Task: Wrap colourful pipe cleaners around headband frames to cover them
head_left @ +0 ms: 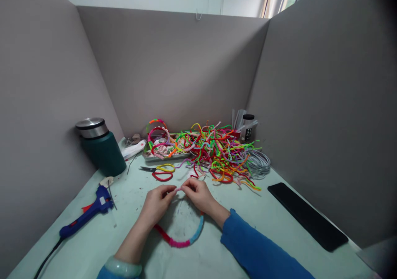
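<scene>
My left hand [156,205] and my right hand [198,193] meet at the middle of the table, both with fingers pinched on the top of a curved headband [181,239] wrapped in red, pink and blue fuzzy wire. A short pink bit of wire [178,189] shows between the fingertips. The band's lower arc hangs toward me, below the hands. A heap of coloured pipe cleaners [220,151] lies just beyond the hands.
A blue glue gun [89,213] lies at the left, a green flask [101,146] behind it. Scissors [159,169], a metal tray of wrapped headbands [161,146], a grey wire coil [259,163] and a black phone [307,215] sit around. Grey partition walls enclose the desk.
</scene>
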### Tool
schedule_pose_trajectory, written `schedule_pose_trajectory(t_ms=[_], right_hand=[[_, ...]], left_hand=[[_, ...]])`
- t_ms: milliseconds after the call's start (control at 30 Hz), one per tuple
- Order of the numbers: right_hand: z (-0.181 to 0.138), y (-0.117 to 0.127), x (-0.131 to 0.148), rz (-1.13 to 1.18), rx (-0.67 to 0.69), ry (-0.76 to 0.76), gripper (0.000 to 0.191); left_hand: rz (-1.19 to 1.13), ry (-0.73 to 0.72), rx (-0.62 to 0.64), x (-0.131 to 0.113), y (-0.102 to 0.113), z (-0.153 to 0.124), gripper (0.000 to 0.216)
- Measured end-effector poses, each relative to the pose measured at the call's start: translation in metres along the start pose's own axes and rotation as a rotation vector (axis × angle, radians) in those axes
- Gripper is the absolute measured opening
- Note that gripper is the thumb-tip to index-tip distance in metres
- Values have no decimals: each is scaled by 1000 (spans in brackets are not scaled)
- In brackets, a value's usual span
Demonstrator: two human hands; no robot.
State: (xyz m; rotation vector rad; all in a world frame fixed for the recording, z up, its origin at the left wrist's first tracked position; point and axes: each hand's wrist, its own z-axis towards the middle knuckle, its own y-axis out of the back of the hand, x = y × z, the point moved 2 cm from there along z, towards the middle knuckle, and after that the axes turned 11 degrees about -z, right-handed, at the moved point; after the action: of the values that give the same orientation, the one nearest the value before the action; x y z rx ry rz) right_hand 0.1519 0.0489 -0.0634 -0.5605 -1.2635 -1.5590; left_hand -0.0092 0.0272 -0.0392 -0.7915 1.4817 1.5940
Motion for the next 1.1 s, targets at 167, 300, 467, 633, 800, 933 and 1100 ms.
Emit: schedule_pose_trajectory(t_ms=[167, 300, 467, 633, 800, 933, 1100], right_hand=[[-1, 0, 0, -10, -2, -8, 11], [-1, 0, 0, -10, -5, 3, 11], [0, -1, -1, -5, 4, 17, 11], [-2, -2, -1, -11, 8, 30, 10], [-2, -3, -3, -15, 19, 15, 10], [-2, -3, -2, -31, 24, 7, 11], [-2, -2, 1, -20, 25, 0, 11]], left_hand=[[68, -11, -32, -1, 1, 0, 28], [87, 13, -10, -5, 2, -3, 29], [-123, 113, 85, 1, -3, -3, 33], [-383, 234, 205, 9, -10, -1, 34], [-273, 154, 179, 10, -8, -1, 26], [48, -8, 58, 4, -3, -1, 19], [241, -112, 15, -2, -2, -4, 15]])
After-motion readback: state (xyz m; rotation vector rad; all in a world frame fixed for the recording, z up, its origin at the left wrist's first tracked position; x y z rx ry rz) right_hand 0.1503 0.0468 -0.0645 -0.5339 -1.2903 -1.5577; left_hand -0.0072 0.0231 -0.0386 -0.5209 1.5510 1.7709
